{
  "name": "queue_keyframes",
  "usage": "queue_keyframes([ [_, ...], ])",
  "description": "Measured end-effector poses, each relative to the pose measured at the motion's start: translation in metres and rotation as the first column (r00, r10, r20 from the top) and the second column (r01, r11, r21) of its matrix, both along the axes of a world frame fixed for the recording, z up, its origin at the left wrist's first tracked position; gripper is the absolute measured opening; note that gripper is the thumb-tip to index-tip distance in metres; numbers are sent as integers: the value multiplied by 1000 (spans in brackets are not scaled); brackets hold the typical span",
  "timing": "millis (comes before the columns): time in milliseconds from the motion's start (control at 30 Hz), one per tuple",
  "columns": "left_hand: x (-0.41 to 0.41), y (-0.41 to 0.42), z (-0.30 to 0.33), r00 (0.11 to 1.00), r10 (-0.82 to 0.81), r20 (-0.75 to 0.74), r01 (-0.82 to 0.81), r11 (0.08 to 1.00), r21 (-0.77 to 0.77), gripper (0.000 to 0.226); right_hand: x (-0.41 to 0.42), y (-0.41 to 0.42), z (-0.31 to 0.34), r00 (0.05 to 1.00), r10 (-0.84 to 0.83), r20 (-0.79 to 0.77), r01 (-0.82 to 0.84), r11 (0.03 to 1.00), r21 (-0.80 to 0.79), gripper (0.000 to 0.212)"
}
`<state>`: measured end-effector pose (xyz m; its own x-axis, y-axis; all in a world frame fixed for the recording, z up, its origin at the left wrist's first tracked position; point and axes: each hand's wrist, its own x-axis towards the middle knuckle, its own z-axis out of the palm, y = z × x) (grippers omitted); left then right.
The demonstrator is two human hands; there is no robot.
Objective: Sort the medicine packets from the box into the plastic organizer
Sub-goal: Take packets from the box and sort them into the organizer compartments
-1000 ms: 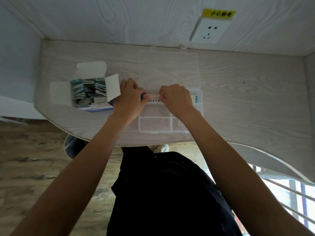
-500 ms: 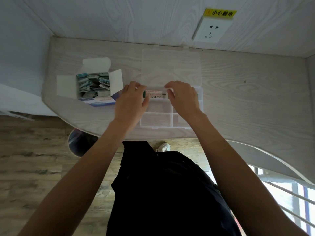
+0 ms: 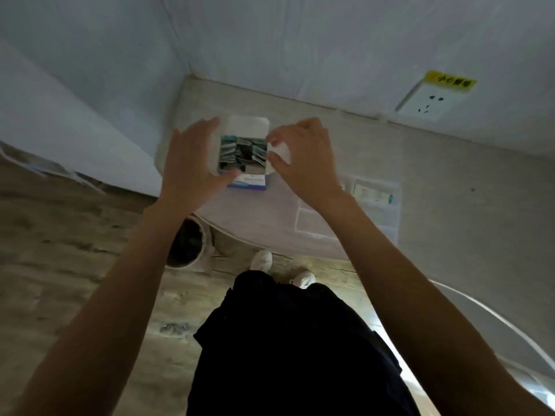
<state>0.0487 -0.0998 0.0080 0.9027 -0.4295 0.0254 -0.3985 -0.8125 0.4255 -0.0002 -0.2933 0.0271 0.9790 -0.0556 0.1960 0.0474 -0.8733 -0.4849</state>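
- Both hands are leaving the plastic organizer [image 3: 348, 217] and reaching over the box [image 3: 243, 154] near the tabletop's left edge.
- The left hand [image 3: 192, 163] is spreading open with fingers straight along the box's left side, no longer pinching the packet.
- The right hand [image 3: 303, 157] is curling its fingers at the box's right flap [image 3: 280, 151]; actual contact is unclear through blur.
- The packet [image 3: 372, 193] both hands were holding is now lying in a back compartment of the organizer.
- The view is swinging left, putting the box at centre.
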Motion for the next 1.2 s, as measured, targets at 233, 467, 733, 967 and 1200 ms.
queue_keyframes([
  [233, 25, 3, -26, 987, -88, -131, 84, 996, -30, 88, 36, 35, -18, 975, -75, -211, -27, 896, -442, 55],
  [467, 27, 4, -34, 991, -109, -77, 101, 989, -110, 79, 42, 53, -20, 973, -1, -231, -104, 891, -442, 36],
  [733, 28, 5, -43, 994, -113, -12, 111, 989, -99, 79, 48, 59, -22, 974, -77, -213, -38, 872, -487, 11],
  [967, 28, 4, -45, 993, -111, 27, 113, 991, -72, 79, 37, 58, -19, 999, -38, -22, 27, 923, -383, 9],
  [1200, 23, 7, -45, 987, -132, 88, 138, 988, -66, 76, 40, 59, -16, 973, -31, -230, -70, 907, -416, 25],
])
